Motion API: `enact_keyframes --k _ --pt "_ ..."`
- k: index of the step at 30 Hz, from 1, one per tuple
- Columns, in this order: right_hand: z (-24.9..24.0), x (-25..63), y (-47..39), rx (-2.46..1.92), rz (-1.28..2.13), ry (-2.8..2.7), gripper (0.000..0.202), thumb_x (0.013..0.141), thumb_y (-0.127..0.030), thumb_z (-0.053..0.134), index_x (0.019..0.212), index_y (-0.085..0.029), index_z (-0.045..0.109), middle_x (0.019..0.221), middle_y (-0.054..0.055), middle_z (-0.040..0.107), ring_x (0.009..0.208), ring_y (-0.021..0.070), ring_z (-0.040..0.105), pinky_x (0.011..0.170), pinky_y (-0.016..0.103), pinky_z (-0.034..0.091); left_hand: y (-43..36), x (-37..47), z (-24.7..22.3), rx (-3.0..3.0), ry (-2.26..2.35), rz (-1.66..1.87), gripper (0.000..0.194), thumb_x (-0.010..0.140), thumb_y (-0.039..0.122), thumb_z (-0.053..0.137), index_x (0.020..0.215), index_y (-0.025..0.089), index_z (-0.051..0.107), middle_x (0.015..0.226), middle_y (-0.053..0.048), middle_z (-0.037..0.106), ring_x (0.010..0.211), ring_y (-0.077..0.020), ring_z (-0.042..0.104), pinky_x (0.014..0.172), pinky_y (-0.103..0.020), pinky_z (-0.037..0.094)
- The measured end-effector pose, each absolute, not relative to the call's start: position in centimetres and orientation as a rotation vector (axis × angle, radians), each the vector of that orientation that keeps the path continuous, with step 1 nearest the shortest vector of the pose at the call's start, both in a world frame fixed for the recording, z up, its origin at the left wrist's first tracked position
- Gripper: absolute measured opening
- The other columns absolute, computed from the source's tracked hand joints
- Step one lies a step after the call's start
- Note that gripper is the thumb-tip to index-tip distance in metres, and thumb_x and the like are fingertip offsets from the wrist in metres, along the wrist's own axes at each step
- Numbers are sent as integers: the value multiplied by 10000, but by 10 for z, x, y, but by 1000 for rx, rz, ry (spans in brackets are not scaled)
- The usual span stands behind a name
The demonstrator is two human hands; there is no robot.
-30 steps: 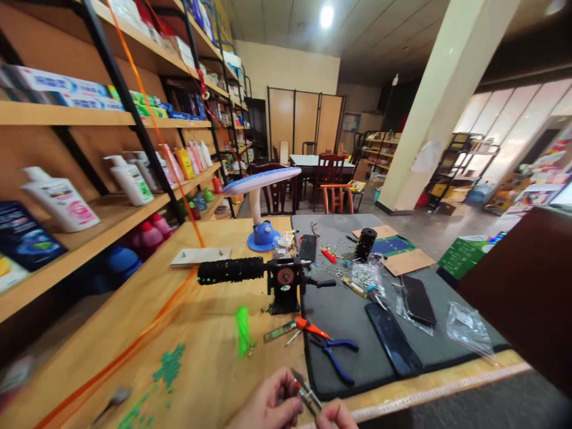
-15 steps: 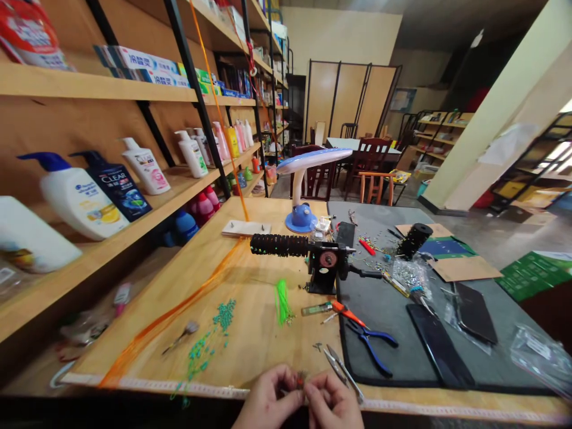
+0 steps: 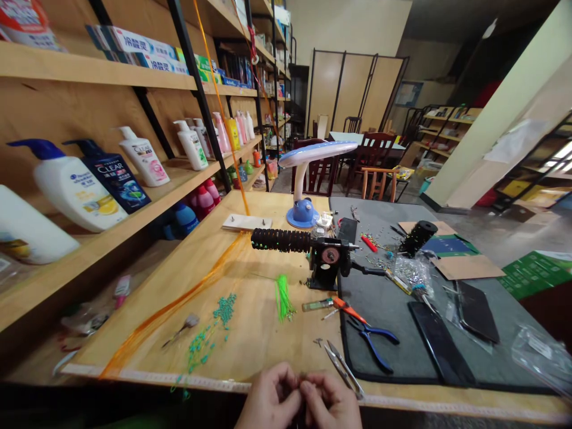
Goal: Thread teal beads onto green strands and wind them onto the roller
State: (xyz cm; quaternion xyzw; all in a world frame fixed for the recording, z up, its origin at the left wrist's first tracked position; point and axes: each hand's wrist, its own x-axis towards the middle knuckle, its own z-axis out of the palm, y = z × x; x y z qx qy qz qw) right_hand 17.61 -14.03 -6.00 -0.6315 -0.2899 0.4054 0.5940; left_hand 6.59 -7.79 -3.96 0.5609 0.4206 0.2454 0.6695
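Two hands [image 3: 267, 398] [image 3: 333, 401]: you are pinching a mostly hidden item [image 3: 302, 378].
Dark bottle [image 3: 117, 183]: displaying "CLEAR".
Boxes [image 3: 147, 46]: displaying "冷酸灵".

– What's ahead of your right hand [image 3: 333, 400]?
– Pliers [image 3: 365, 330], farther right on the mat [image 3: 384, 298].
– Left and behind those?
– Your hand-crank winder [image 3: 325, 262], the desk lamp [image 3: 318, 153] beyond it.
– Your left?
– Beads [image 3: 224, 308] on the table [image 3: 263, 336]; past them, pump bottles [image 3: 80, 186].

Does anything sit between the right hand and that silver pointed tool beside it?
Nothing visible does. The silver tool lies on the wooden table, close beside the right hand. The blue-handled pliers lie beyond the tool, not between.
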Motion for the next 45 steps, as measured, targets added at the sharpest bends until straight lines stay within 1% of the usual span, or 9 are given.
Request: enact_keyframes --k 7,11,17,26,29,32,35,40,45 --pt "-64 178 -146 -1469 885 -655 462 684 -638 684 646 -177 680 339 -18 527 291 83 396 353 203 260 -84 66 -40 1194 1002 550 315 719 399 693 672 208 447 518 66 501 446 -101 477 406 -188 370" --pt "-66 176 -146 -1455 919 -651 500 685 -668 663 640 -170 666 327 -24 510 287 70 360 354 200 238 -83 65 -38 1241 1013 548 292 721 382 678 665 207 451 523 69 476 439 -100 447 403 -193 354" --pt "-70 173 -144 -1471 950 -666 533 677 -693 648 649 -161 651 322 -35 493 306 72 350 371 205 256 -81 64 -34 1427 1002 592 252 731 317 648 614 195 461 603 14 516 596 -142 500 564 -231 417" --pt "-68 174 -145 -1448 932 -720 479 735 -636 639 694 -159 644 353 -38 507 316 83 403 371 199 303 -86 65 -39 1529 1008 645 244 792 315 602 624 191 475 610 12 518 592 -134 497 548 -221 419" --pt "-67 175 -144 -1433 996 -666 509 712 -666 644 699 -157 634 357 -44 496 314 79 398 367 196 299 -87 68 -42 1373 994 595 238 777 327 622 678 201 446 601 48 476 525 -108 471 460 -200 397" --pt "-67 176 -144 -1408 1087 -607 543 669 -696 665 706 -157 618 352 -59 478 312 68 383 366 185 280 -88 71 -41 1155 974 559 290 723 344 687 784 212 436 649 59 497 507 -101 486 396 -182 387" --pt "-66 176 -144 -1390 1180 -565 568 640 -724 667 689 -163 594 344 -67 469 314 55 355 364 177 246 -86 69 -35 1082 932 555 356 673 334 746 840 202 460 697 51 521 543 -101 503 430 -193 428" --pt "-64 178 -146 -1357 1308 -511 583 597 -740 682 654 -176 548 341 -83 453 317 36 273 365 178 201 -83 58 -18 1089 820 504 253 758 333 704 836 162 535 713 30 546 617 -103 534 554 -216 464" --pt "-63 177 -148 -1317 1379 -496 577 597 -736 685 650 -186 521 350 -97 445 320 28 253 373 172 174 -85 56 -16 1122 844 498 288 769 403 691 776 162 533 680 27 568 561 -97 549 535 -212 434"
